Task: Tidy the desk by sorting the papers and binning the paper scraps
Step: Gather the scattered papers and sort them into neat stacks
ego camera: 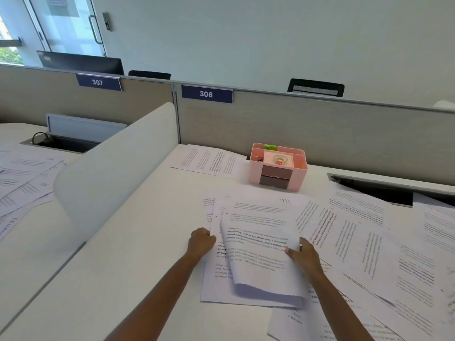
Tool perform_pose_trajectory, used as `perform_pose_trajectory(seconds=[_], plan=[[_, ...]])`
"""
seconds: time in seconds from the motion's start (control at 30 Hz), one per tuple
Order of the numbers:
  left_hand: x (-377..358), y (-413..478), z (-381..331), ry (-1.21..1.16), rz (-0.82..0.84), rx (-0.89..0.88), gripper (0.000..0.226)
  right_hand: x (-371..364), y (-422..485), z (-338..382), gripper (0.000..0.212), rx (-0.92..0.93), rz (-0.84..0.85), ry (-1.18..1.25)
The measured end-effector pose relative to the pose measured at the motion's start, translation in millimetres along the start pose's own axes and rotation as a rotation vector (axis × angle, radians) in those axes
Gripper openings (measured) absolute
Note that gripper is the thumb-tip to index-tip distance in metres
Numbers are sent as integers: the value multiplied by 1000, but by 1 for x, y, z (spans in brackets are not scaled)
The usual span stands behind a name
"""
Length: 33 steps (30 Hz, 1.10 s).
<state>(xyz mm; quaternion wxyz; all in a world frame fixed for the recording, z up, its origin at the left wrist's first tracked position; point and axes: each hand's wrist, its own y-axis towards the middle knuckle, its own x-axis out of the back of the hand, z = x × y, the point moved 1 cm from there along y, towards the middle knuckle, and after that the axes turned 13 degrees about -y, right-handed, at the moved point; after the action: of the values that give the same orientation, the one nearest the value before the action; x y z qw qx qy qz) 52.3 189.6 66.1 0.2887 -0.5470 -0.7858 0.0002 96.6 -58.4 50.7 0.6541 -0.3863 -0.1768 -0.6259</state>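
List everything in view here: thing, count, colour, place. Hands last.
held sheets: a few, white with print, desk centre
loose papers: many, white with print, desk's right side
back sheets: a few, white with print, left of organiser
neighbouring papers: several, white, far-left desk
organiser: one, pink, against partition
tape roll: one, clear, in organiser
number plates: two, dark blue, on partition
monitor: one, black, beyond partition, left
chair backs: two, black, beyond partition
divider: one, white, desk's left
left hand: grips held sheets' left edge
right hand: grips their right edge
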Motion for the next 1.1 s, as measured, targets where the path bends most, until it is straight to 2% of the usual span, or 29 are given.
perform_pose_trajectory(seconds=[0.13, 0.23, 0.33, 0.4, 0.5, 0.6, 0.7, 0.8, 0.93, 1.1], plan=[[2, 0, -3, -141, 31, 65, 41, -4, 0, 6, 40, 7, 24, -90], [6, -3, -8, -211, 55, 166, 25, 1, 0, 5, 43, -31, -54, -209], [4, 2, -5, -212, 23, 197, 30, 9, -2, 0, 44, -62, -149, -305], [3, 4, -3, -201, 9, 209, 22, 13, -3, -4, 43, -62, -166, -353], [1, 6, -2, -215, -12, 178, 30, 22, -2, -9, 42, -83, -180, -377], [2, 8, -1, -204, -20, 199, 13, 25, -2, -11, 43, -87, -165, -368], [1, 6, -3, -182, 15, 185, 22, 16, -7, -6, 44, -41, -148, -366], [0, 3, -6, -158, -4, 221, 45, 2, -13, 5, 41, 1, -107, -383], [-3, 8, -4, -84, -36, 202, 29, -12, -18, 22, 40, -7, -72, -514], [-6, 10, -5, -45, -37, 194, 41, -18, -16, 34, 44, -69, 1, -547]])
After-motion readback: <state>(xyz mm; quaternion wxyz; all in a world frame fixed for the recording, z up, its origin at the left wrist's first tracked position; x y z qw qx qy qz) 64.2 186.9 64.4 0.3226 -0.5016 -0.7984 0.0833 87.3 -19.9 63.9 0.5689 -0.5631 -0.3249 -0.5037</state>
